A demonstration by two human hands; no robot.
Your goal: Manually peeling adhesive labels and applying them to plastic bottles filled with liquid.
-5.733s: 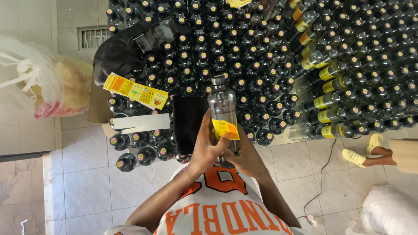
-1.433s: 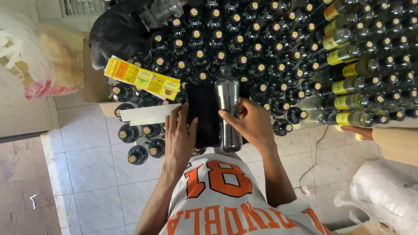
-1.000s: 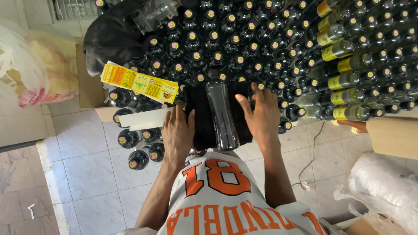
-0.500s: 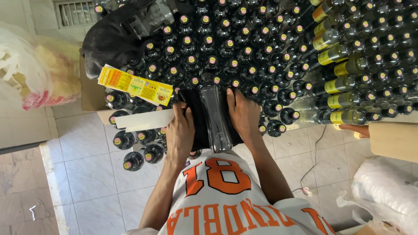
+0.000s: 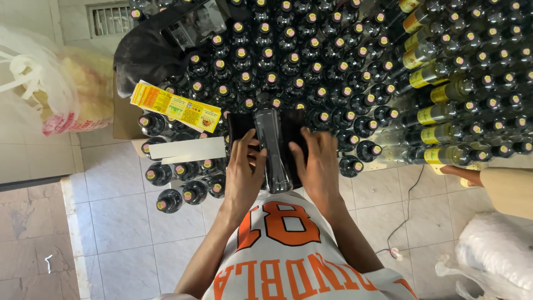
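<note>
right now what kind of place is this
Probably a small bottling or labelling workroom. Rows of capped dark bottles crowd a tiled floor, a stack of yellow labels lies on them, and both hands press one bottle lying flat.

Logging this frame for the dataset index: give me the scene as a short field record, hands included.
setting: tiled floor packed with upright dark capped bottles
left hand: pressed on the left side of a bottle lying flat
right hand: pressed on the bottle's right side
under bottle: black pad
nearby left: yellow label strip and white strip resting on bottle tops
right side: bottles with yellow labels
other person: a foot in a sandal at the right edge
</note>
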